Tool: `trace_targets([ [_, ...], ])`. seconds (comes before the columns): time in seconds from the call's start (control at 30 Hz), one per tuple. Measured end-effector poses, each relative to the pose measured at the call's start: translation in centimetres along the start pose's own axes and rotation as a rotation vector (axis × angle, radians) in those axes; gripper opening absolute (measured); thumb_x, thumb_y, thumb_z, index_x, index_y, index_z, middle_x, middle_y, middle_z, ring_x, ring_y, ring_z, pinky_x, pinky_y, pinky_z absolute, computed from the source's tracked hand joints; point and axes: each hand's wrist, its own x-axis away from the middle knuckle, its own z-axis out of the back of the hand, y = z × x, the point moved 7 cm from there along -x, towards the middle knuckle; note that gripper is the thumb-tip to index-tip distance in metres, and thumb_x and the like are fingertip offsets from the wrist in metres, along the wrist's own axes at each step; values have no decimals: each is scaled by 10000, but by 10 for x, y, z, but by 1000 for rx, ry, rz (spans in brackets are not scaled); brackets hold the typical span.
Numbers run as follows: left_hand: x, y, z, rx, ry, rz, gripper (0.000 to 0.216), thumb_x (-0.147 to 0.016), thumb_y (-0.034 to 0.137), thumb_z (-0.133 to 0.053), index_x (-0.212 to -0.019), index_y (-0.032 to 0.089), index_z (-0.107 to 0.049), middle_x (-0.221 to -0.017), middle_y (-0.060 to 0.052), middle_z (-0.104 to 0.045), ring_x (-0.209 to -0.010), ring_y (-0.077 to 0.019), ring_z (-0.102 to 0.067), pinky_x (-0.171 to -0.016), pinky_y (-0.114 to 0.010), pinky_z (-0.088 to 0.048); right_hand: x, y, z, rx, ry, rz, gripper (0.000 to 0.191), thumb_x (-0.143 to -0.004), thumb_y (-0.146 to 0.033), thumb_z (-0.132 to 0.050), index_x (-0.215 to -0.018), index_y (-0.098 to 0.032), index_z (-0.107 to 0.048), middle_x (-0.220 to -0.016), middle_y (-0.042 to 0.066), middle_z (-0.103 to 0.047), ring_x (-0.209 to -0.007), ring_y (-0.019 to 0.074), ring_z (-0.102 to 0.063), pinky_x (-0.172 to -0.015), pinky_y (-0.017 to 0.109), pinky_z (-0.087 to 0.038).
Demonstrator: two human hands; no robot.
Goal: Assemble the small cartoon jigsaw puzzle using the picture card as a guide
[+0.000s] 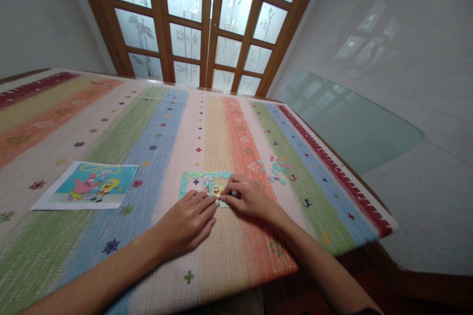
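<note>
A small, partly assembled jigsaw puzzle [201, 183] with a teal border and cartoon figures lies on the striped tablecloth [155, 123]. My left hand [186, 224] rests flat on the cloth at the puzzle's near edge, fingers stretched out together. My right hand [248, 197] sits at the puzzle's right side, fingers curled and fingertips pressed on a piece at its lower edge. Several loose puzzle pieces [276, 168] lie scattered just to the right of my right hand.
A printed reference picture [88, 186] of the cartoon figures lies on the cloth to the left. The table's right edge [347, 177] runs beside a white wall and a glass panel [351, 118]. Wooden doors with frosted glass [199, 19] stand behind the table.
</note>
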Motion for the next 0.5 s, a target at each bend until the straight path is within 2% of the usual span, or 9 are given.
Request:
trace_targets([
  [0.33,1,-1,0,-1,-2,-6,240,-1027,191,-458,-1157,124,-648,-1137,-141,-716,-1020,-287,-643,-917,-475,-509,-3,-5,1,-5,-4,29,103,-925,-198,-642,-865,-181,-723,-827,43,-633,-800,176,-579,-746,299,-442],
  [0.5,0,0,3,20,10,-1,249,-1025,188,-461,-1176,125,-649,-1144,-141,-715,-1017,-285,-644,-908,-473,-512,-6,9,11,1,50,9,156,-957,-224,-592,-903,-189,-733,-813,38,-639,-785,173,-584,-748,302,-440],
])
